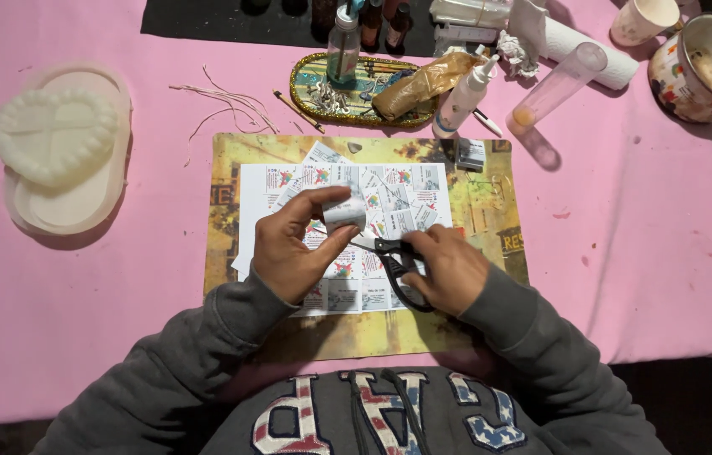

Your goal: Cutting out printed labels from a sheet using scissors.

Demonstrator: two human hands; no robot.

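My left hand (295,244) pinches a small curled piece of printed paper (344,212) between thumb and fingers. My right hand (448,268) grips black-handled scissors (396,263), whose blades point left toward that paper. Both hands hover over a white sheet of small printed labels (259,198), with several cut labels scattered on top. The sheet lies on a yellow-brown patterned mat (486,202) on the pink tablecloth.
A white heart-shaped mould (57,135) rests in an oval tray at the left. Loose wicks (229,105), an oval tray with bottles (309,72), a white squeeze bottle (464,97), a clear tube (560,82), paper roll, cup and enamel mug (705,67) line the far side.
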